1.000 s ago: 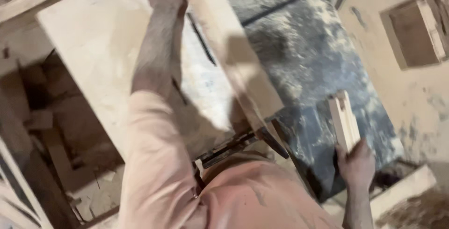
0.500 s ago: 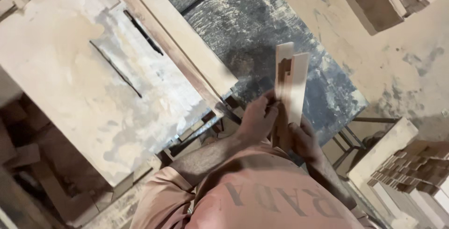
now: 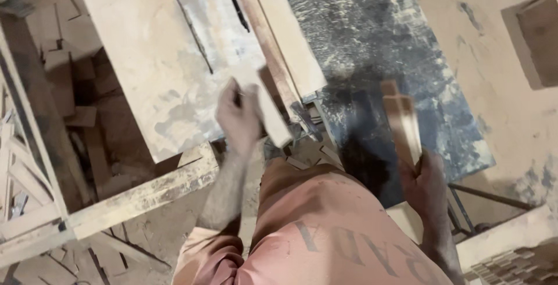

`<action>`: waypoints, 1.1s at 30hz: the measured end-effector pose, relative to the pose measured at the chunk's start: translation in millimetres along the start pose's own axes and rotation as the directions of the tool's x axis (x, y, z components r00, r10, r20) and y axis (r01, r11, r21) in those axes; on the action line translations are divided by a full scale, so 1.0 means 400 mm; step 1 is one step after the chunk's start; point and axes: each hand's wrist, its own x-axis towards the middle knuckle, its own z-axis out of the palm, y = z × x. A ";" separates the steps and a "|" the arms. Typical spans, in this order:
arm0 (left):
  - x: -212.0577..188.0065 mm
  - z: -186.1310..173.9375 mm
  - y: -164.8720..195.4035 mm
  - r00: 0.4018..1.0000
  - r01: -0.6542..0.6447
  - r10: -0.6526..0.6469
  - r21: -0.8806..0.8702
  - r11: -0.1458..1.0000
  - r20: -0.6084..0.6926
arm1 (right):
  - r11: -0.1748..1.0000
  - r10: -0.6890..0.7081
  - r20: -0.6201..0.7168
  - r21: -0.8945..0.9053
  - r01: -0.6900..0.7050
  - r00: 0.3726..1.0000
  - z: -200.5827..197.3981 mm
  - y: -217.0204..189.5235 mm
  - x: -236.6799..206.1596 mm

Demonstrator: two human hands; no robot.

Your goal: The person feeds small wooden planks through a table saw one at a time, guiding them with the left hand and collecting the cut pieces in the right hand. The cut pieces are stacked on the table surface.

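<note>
dusty saw table, dark metal sheet, perhaps sawdust-covered floor

So the saw table sits on the left, with a long board along its right edge. Wood scraps pile up under its left side. Dusty mat lies to the right.

I see my own torso in a salmon-pink, short-sleeved shirt with faded grey lettering printed across the front. Both forearms are bare below the sleeves; my left hand and right hand wear no gloves.
</note>
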 end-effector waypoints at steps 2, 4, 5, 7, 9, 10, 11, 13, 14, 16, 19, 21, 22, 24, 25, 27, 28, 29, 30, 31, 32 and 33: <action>0.085 -0.029 -0.048 0.995 -0.085 0.091 0.125 0.989 -0.048 | 0.995 -0.022 -0.032 -0.101 0.019 0.999 0.020 -0.004 0.010; 0.146 0.000 -0.109 0.888 0.457 -0.458 0.165 0.874 -0.034 | 0.987 -0.087 -0.079 -0.143 0.075 0.993 0.042 0.003 0.008; 0.161 0.027 -0.141 0.946 0.324 -0.321 0.109 0.940 -0.044 | 0.983 -0.138 -0.108 -0.135 0.123 0.985 0.053 0.010 0.006; 0.158 0.064 -0.202 0.994 0.105 -0.102 0.178 0.978 -0.026 | 0.973 -0.203 -0.150 -0.145 0.182 0.968 0.070 0.032 -0.008; 0.144 0.074 -0.248 0.997 -0.072 0.051 0.391 0.918 0.065 | 0.959 -0.251 -0.194 -0.181 0.217 0.948 0.079 0.062 -0.014; 0.128 0.073 -0.264 0.988 -0.153 0.126 0.435 0.888 0.090 | 0.964 -0.229 -0.181 -0.178 0.197 0.956 0.083 0.077 -0.020; 0.110 0.067 -0.276 0.974 -0.227 0.194 0.477 0.849 0.119 | 0.969 -0.206 -0.164 -0.175 0.177 0.965 0.089 0.091 -0.028; 0.084 0.058 -0.287 0.948 -0.314 0.225 0.566 0.762 0.224 | 0.972 -0.210 -0.207 -0.144 0.183 0.956 0.117 0.108 -0.032; 0.075 0.057 -0.288 0.940 -0.326 0.176 0.614 0.719 0.293 | 0.970 -0.235 -0.259 -0.118 0.210 0.937 0.134 0.113 -0.035; 0.073 0.064 -0.286 0.924 -0.345 0.104 0.681 0.646 0.369 | 0.978 -0.206 -0.288 -0.098 0.185 0.935 0.158 0.120 -0.033; 0.108 0.090 -0.282 0.923 -0.342 0.064 0.731 0.591 0.380 | 0.989 -0.125 -0.271 -0.114 0.097 0.954 0.183 0.114 -0.011; 0.148 0.098 -0.280 0.933 -0.312 0.038 0.752 0.581 0.357 | 0.983 -0.172 -0.303 -0.115 0.143 0.937 0.195 0.098 0.007; 0.174 0.097 -0.280 0.932 -0.318 0.036 0.761 0.566 0.362 | 0.983 -0.173 -0.312 -0.113 0.145 0.934 0.198 0.089 0.015; 0.229 0.096 -0.281 0.927 -0.330 0.029 0.777 0.536 0.374 | 0.984 -0.172 -0.329 -0.110 0.143 0.929 0.202 0.071 0.026; 0.256 0.097 -0.282 0.928 -0.321 0.014 0.781 0.536 0.371 | 0.983 -0.178 -0.335 -0.101 0.153 0.925 0.203 0.064 0.031; 0.315 0.100 -0.287 0.931 -0.303 -0.010 0.789 0.534 0.364 | 0.982 -0.190 -0.350 -0.082 0.172 0.917 0.207 0.054 0.041; 0.344 0.102 -0.291 0.931 -0.313 0.001 0.794 0.522 0.366 | 0.981 -0.190 -0.361 -0.100 0.165 0.913 0.211 0.051 0.046; 0.374 0.105 -0.295 0.929 -0.323 0.013 0.797 0.511 0.369 | 0.981 -0.190 -0.372 -0.118 0.156 0.909 0.214 0.050 0.050; 0.400 0.106 -0.300 0.928 -0.334 0.025 0.799 0.500 0.372 | 0.980 -0.189 -0.384 -0.138 0.147 0.904 0.218 0.050 0.053; 0.424 0.106 -0.303 0.926 -0.340 0.028 0.800 0.495 0.376 | 0.984 -0.160 -0.377 -0.134 0.117 0.912 0.221 0.050 0.056; 0.446 0.105 -0.306 0.925 -0.345 0.030 0.801 0.490 0.380 | 0.988 -0.129 -0.371 -0.131 0.086 0.920 0.224 0.052 0.058; 0.467 0.104 -0.307 0.923 -0.351 0.033 0.802 0.484 0.384 | 0.990 -0.098 -0.364 -0.127 0.055 0.926 0.226 0.053 0.060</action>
